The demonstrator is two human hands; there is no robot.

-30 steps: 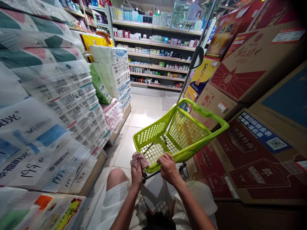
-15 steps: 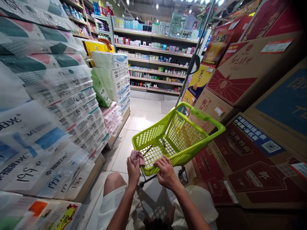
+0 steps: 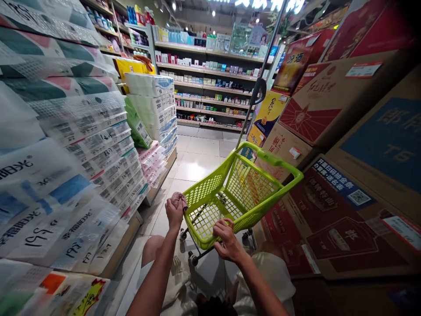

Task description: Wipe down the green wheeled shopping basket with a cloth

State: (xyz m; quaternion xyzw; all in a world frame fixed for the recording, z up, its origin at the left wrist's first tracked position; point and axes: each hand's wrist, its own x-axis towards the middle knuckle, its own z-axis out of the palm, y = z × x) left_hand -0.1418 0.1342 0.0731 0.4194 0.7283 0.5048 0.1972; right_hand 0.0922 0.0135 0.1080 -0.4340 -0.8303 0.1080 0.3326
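Cartons [image 3: 325, 215] and tissue packs [image 3: 112, 151] flank the green cart [image 3: 253, 215].

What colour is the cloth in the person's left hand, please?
The cloth in the left hand is a dusty pinkish-brown, seen in the head view.

Both forearms [image 3: 154, 268] and the left knee [image 3: 151, 248] are bare; the loose cream garment [image 3: 272, 273] is probably shorts.

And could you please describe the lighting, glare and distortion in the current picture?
Head view: glare whitens a patch of the floor beyond the green cart, with shadow beneath it; head view: paper packs at far left look stretched and soft; head view: the upper right corner is black, and the stacked boxes darken toward the bottom.
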